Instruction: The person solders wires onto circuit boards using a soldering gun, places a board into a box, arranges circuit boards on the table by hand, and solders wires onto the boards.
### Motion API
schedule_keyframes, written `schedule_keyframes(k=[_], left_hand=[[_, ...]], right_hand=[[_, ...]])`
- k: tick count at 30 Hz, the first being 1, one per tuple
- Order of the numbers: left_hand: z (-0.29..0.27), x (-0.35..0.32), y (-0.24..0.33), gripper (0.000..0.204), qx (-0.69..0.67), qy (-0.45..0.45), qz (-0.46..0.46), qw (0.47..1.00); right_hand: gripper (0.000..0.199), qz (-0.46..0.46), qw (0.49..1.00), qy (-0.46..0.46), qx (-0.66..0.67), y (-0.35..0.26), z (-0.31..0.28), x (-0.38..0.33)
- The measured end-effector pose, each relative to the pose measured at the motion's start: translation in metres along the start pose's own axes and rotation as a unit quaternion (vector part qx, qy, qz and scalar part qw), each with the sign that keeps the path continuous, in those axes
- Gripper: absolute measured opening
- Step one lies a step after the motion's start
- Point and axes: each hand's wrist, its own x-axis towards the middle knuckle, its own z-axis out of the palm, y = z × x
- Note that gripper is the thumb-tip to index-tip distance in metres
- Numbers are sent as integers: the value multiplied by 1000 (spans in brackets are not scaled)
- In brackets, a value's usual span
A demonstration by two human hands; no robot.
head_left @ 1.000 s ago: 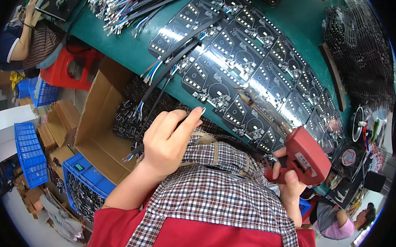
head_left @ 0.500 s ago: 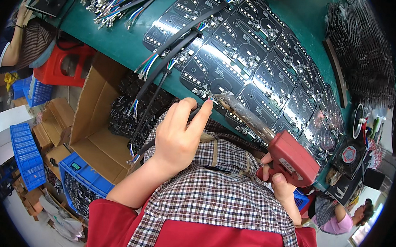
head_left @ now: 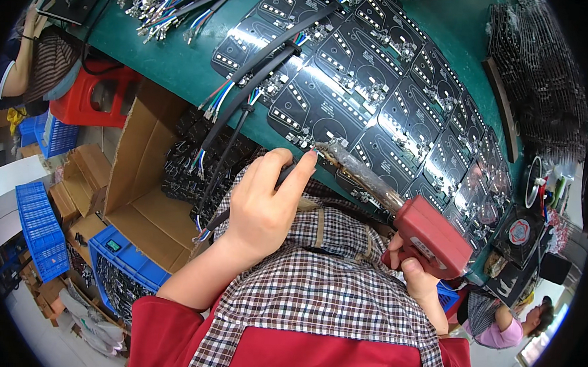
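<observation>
My left hand (head_left: pixel 263 202) is closed around a black cable (head_left: pixel 220 218), its fingertips pinched at the near edge of a circuit board (head_left: pixel 327 112). The cable's free end, with thin coloured wires, trails out below the hand at the left. My right hand (head_left: pixel 415 273) is wrapped round the handle of a red soldering gun (head_left: pixel 434 236). Its long metal barrel (head_left: pixel 367 177) points up and left, the tip close to my left fingertips. What the fingertips pinch is mostly hidden.
Rows of black circuit boards cover the green table (head_left: pixel 173 71). Several cables (head_left: pixel 184 1) lie bundled at the far left. A cardboard box (head_left: pixel 146 149) with boards stands left of my lap. Stacked boards (head_left: pixel 538 83) rise at right. Other people (head_left: pixel 506 321) sit at both sides.
The soldering gun has shifted slightly left and down, its tip staying by my left fingertips. My left hand has barely moved.
</observation>
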Motion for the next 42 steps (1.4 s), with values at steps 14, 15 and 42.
schedule_keyframes(k=[14, 15, 42], left_hand=[[5, 0, 4, 32, 44, 52, 3, 998], [5, 0, 4, 32, 46, 48, 1, 998], [8, 1, 7, 38, 108, 11, 57, 992]], right_hand=[[65, -78, 952, 40, -294, 14, -13, -4], [69, -96, 941, 41, -322, 22, -22, -6], [63, -67, 982, 25, -173, 10, -7, 2]])
